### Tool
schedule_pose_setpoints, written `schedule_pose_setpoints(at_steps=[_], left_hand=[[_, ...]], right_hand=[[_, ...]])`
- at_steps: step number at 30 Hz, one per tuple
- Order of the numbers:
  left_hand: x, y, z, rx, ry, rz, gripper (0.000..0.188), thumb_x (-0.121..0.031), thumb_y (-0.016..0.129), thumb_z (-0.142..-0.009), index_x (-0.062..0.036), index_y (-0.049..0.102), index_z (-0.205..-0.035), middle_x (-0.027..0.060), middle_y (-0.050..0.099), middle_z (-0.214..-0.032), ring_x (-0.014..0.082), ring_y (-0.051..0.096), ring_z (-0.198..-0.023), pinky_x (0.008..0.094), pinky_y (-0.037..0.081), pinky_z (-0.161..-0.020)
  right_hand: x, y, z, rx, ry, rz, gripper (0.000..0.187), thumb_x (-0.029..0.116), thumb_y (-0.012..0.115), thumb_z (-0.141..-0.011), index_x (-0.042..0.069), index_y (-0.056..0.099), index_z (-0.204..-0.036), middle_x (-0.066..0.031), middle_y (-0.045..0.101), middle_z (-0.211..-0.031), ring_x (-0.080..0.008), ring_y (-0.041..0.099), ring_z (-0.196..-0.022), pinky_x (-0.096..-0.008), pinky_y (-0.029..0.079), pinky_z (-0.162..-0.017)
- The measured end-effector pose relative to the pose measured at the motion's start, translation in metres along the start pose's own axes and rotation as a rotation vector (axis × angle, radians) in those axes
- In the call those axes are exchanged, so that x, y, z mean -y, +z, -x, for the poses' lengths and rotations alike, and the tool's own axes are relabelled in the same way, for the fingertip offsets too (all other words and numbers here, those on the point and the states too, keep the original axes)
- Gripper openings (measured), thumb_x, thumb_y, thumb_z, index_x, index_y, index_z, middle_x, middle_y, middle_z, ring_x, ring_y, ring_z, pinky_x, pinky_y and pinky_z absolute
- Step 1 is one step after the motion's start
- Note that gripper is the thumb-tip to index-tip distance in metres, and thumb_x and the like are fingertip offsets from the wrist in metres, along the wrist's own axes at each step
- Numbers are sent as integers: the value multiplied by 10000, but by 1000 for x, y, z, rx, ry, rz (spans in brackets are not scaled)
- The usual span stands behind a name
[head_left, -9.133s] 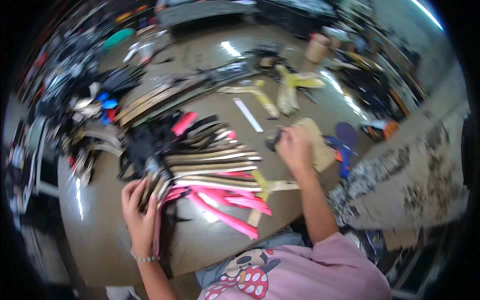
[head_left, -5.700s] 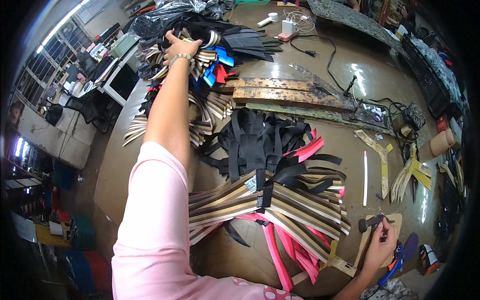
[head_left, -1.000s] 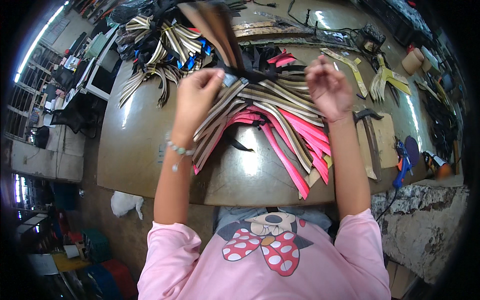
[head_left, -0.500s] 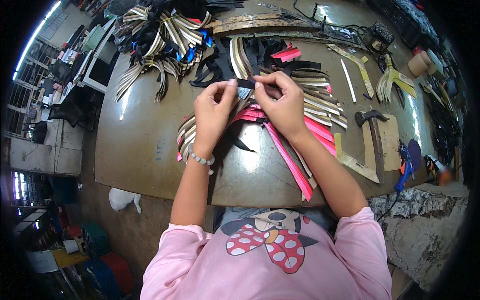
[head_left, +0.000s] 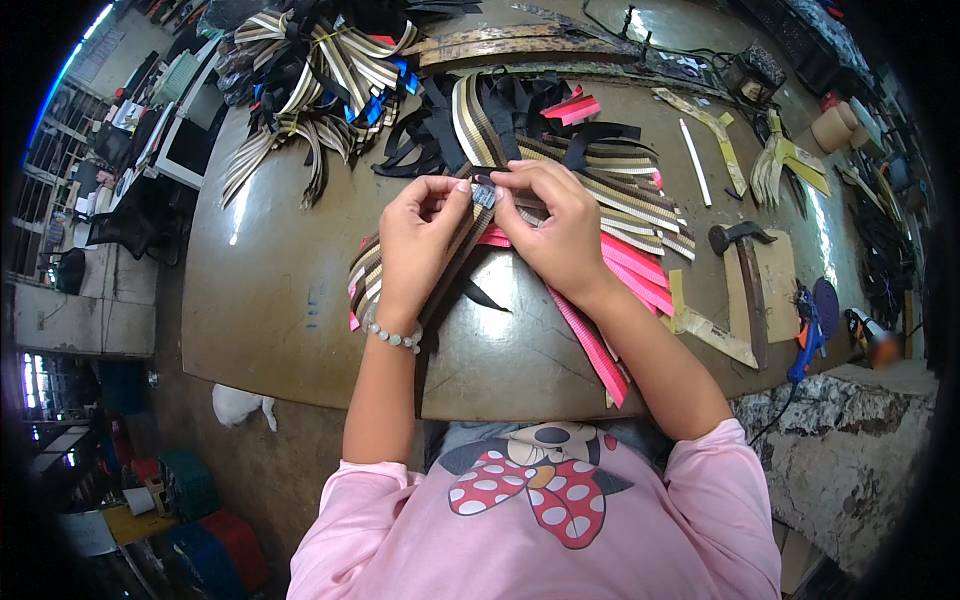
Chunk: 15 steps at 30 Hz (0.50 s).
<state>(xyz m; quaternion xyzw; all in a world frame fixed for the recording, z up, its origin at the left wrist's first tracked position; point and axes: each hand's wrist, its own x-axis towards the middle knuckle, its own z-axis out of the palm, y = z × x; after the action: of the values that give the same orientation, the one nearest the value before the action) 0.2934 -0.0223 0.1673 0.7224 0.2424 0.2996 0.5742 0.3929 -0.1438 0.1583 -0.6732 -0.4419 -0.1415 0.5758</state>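
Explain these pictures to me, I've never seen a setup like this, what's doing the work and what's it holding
No machine here: a person works bare-handed. The view comes from a wide fisheye camera worn on the head, looking down, so straight edges bend near the rim. The left hand and right hand pinch a black strip beside a small grey label, over a pile of striped straps. Pink straps show along its near edge. To the right on the brown table are a hammer, a white strip and a blue tool; a heap of similar straps lies farther off at the left.
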Motion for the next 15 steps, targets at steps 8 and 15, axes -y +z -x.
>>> schedule_pose_setpoints(at_steps=[8, 15], left_hand=[[-1, -2, 3, 0, -25, -2, 191, -152, 682, -886, 37, 669, -912, -5, 641, -771, 30, 542, -674, 187, 457, -616], [-11, -3, 6, -78, 24, 159, 177, -152, 658, -906, 16, 646, -853, -6, 616, -764, 34, 538, -679, 197, 459, -619]], right_hand=[[-2, 5, 0, 9, -79, 30, 117, 64, 687, -743, 30, 682, -855, -132, 667, -882, -323, 636, -934, -405, 508, -829], [1, 1, -3, -3, 110, -152, 104, 55, 679, -781, 23, 689, -880, -113, 658, -868, -260, 654, -859, -342, 528, -783]])
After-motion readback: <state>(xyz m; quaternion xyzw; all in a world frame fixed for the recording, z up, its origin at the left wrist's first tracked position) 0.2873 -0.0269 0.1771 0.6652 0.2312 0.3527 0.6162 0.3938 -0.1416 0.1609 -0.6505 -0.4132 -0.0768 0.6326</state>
